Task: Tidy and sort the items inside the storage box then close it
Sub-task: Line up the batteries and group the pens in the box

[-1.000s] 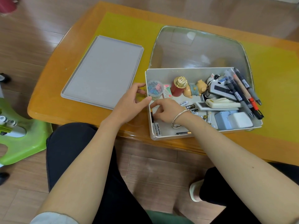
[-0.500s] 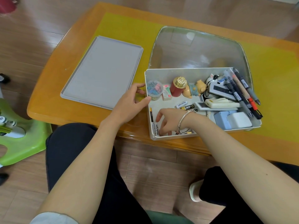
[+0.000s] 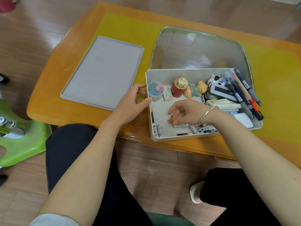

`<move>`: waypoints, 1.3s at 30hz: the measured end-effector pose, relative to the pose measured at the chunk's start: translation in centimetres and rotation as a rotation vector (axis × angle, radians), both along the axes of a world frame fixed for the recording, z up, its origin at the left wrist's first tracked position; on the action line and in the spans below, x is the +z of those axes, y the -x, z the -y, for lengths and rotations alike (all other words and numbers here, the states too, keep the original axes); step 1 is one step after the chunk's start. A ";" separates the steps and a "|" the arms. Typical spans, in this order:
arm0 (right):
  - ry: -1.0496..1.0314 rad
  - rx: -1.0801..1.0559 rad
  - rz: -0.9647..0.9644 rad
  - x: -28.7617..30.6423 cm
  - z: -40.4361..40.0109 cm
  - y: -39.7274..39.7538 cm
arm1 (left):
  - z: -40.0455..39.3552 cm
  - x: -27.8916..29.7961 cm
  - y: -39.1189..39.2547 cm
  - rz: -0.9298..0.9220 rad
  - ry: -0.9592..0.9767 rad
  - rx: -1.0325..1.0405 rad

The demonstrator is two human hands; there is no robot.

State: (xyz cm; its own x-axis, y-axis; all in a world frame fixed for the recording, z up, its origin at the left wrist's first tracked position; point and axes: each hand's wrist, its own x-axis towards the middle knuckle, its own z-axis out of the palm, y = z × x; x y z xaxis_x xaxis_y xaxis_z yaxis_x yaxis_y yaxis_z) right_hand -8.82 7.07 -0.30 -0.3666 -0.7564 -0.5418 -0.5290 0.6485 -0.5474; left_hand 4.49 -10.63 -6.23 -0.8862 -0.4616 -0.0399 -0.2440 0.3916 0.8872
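Observation:
The open grey storage box sits at the table's near edge. Its flat grey lid lies on the table to the left. My left hand grips the box's left wall, thumb on the rim. Inside the box, my right hand pinches a gold-tipped battery just above the floor. More batteries lie along the left wall and the front wall. A jar of paper clips, an eraser, a red gold-capped jar and a pig figure line the back.
Several pens lean over the box's right end above white cases. A clear glass sheet lies behind the box on the yellow mat. A green stool stands on the floor to the left. My knees are under the table edge.
My right hand moved from the box's front left corner toward the middle and now pinches a battery. Batteries now lie lined up along the left wall. My left hand stayed on the box.

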 end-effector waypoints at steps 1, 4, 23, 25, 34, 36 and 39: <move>-0.010 0.018 -0.031 0.1 -0.4 0.3 | 0.0 0.0 0.0 0.001 0.001 0.001; -0.137 0.155 -0.193 0.1 -1.1 0.7 | 0.0 0.0 0.1 0.002 0.007 0.002; -0.358 0.427 -0.448 -1.6 0.5 -0.8 | 0.0 -0.1 0.1 0.011 0.002 0.000; -0.356 0.414 -0.446 -1.5 0.5 -0.9 | 0.0 -0.2 0.1 0.010 0.006 -0.002; 0.064 -0.081 -0.176 -1.2 1.4 -1.8 | 0.2 -0.4 0.1 -0.005 0.019 -0.014; 0.143 -0.153 -0.154 -1.6 2.2 -2.1 | 0.2 -0.5 0.1 -0.007 0.024 -0.011; 0.166 -0.226 -0.124 -2.4 3.3 -2.4 | 0.3 -0.5 0.1 -0.012 0.029 -0.013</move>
